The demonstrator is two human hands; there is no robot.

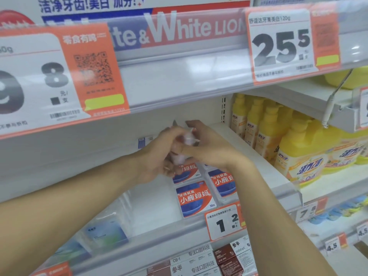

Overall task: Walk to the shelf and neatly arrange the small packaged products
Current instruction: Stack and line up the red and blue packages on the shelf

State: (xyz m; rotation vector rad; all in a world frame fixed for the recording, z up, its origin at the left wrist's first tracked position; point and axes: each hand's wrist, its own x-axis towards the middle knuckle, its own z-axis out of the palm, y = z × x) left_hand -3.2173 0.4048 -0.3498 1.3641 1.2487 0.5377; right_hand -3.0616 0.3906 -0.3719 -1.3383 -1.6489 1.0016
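Both hands meet deep inside the middle shelf [258,148], at about the centre of the view. The left hand [157,156] comes in from eight o'clock and the right hand [207,146] from five o'clock, and between them they hold a small clear packet [187,137], blurred by motion. The left hand's fingers curl around the packet's lower part; the right hand's thumb and fingers close on its upper part. The hands touch or nearly touch around it, so they are together, clamped on the same item. The packet's long axis seems to run from roughly seven o'clock up to one o'clock, its top tilted toward the shelf's back wall, though the blur makes its outline and which end is which hard to tell.

Just below the hands, toward six o'clock, flat red-and-blue floss packs [196,198] lie face up on the shelf in two rows running front to back, their printed text reading upright to the camera. The nearest one sits just behind the shelf's front lip, beside a price tag [224,223] showing 1 and 2. At three o'clock, on the neighbouring shelf, stand yellow pump bottles [302,156], upright. A pale boxed product [105,234] lies at seven o'clock behind the clear lip.
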